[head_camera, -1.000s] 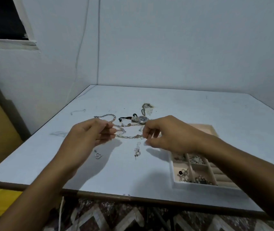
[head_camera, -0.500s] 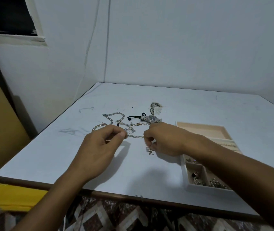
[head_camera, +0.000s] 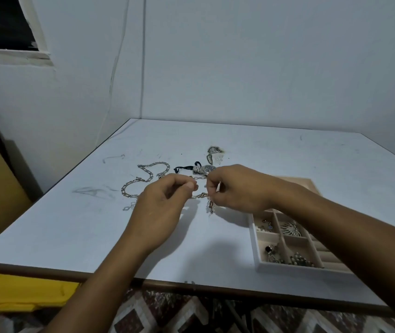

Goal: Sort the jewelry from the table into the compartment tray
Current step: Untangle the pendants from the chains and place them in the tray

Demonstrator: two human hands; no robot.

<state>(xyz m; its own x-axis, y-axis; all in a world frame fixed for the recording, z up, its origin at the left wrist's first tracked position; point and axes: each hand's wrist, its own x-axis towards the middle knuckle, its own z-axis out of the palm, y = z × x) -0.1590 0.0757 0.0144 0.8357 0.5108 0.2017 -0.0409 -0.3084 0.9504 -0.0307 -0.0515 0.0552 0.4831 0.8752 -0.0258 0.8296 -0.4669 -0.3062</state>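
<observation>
White table (head_camera: pixel 71 236): carries every item below.
Tray (head_camera: pixel 255 239): partly under your right forearm; small pieces lie in its near compartments.
Left hand (head_camera: pixel 160 207): left of the tray; thumb and forefinger pinch the chain (head_camera: pixel 200 195).
Right hand (head_camera: pixel 237 188): at the tray's far-left corner; your curled fingers pinch the chain's other end, and a short bit dangles below.
Loops (head_camera: pixel 148 174): silver links lying flat, well left of the tray.
Watch (head_camera: pixel 206 169): beyond the tray's left side, just behind your right hand.
</observation>
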